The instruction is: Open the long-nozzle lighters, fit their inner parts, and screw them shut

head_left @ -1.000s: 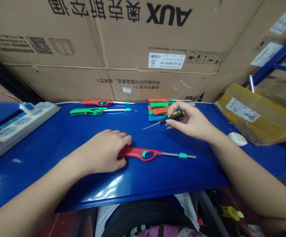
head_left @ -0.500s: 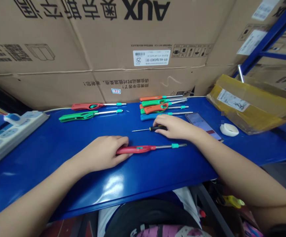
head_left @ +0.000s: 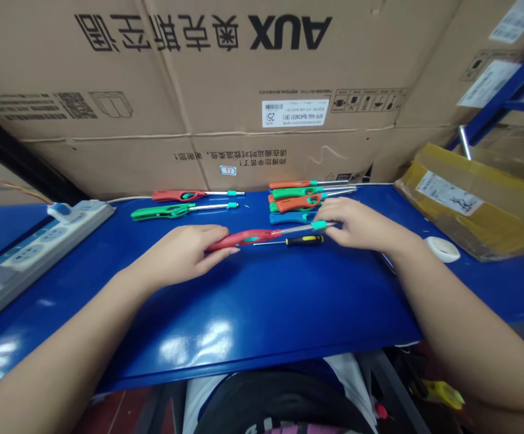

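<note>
My left hand [head_left: 198, 252] is closed around the handle of a red long-neck lighter [head_left: 262, 235]. My right hand [head_left: 354, 223] pinches the metal tip of the same lighter, just past its turquoise collar. Under the lighter's neck lies a screwdriver [head_left: 304, 240] with a black and yellow handle, its thin shaft pointing left. Behind my right hand several orange, green and blue lighters [head_left: 293, 205] form a pile, and the hand hides part of the blue one. Farther left, a red lighter [head_left: 178, 196] and a green lighter [head_left: 166, 211] lie side by side.
A white power strip [head_left: 40, 250] with a plug runs along the left of the blue table [head_left: 262, 313]. A big cardboard box [head_left: 225, 84] stands behind. At the right are a taped yellowish carton [head_left: 483, 193] and a white oval object [head_left: 442, 249]. My right arm mostly covers a phone.
My right hand has let go of the screwdriver, which now lies on the table, and has taken the red lighter's tip. My left hand has carried that lighter farther back on the table.
</note>
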`<control>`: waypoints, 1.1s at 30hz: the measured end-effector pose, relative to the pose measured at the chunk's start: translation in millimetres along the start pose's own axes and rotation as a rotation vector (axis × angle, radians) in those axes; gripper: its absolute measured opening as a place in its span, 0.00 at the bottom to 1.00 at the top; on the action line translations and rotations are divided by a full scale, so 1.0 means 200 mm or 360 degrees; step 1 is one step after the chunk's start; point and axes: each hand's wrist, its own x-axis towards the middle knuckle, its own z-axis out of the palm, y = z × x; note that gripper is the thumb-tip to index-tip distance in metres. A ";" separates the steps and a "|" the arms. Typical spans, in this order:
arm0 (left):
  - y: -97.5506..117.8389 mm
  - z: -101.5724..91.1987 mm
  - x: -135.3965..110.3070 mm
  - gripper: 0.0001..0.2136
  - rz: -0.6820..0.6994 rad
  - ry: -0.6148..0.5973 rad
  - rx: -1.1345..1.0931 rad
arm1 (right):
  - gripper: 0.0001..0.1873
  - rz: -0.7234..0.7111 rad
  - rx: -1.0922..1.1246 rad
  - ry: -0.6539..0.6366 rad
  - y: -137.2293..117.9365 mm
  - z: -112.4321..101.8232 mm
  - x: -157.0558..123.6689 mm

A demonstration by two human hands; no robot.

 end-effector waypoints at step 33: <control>0.08 0.23 0.03 0.20 -0.0215 -0.0072 -0.1133 | 0.16 -0.0402 -0.0554 0.0185 -0.22 0.22 0.01</control>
